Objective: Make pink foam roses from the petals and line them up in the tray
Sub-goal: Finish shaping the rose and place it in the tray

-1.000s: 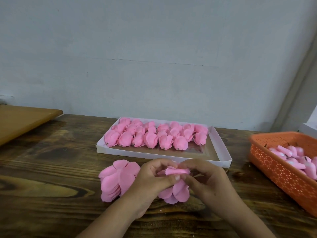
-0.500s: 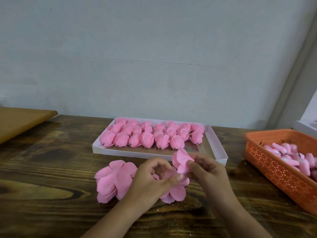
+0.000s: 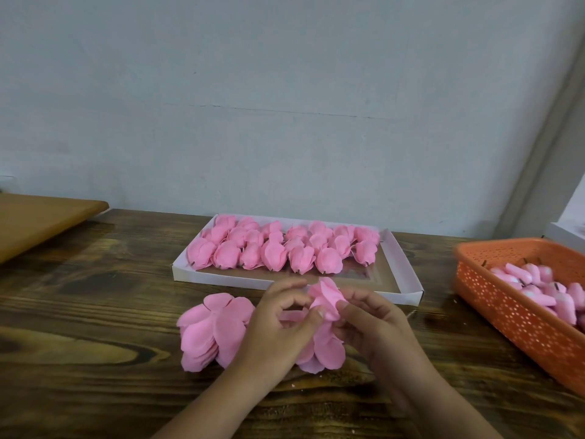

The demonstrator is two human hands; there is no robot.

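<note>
Both hands wrap a rose in progress just above the bench, in front of the tray.

The left hand (image 3: pixel 281 324) and right hand (image 3: pixel 370 324) each keep a narrow grip on the half-formed rose (image 3: pixel 326 299), fingertips pinching its folded petals, likely so the layers stay tight while loose petals hang below. The petal stack (image 3: pixel 212 331) lies just left of the grip, within easy reach. The tray (image 3: pixel 408 280) sits just beyond the grip, finished roses (image 3: pixel 275 248) ranked at its far side, the near strip bare. The orange basket (image 3: pixel 512 308) stands well to the right.
</note>
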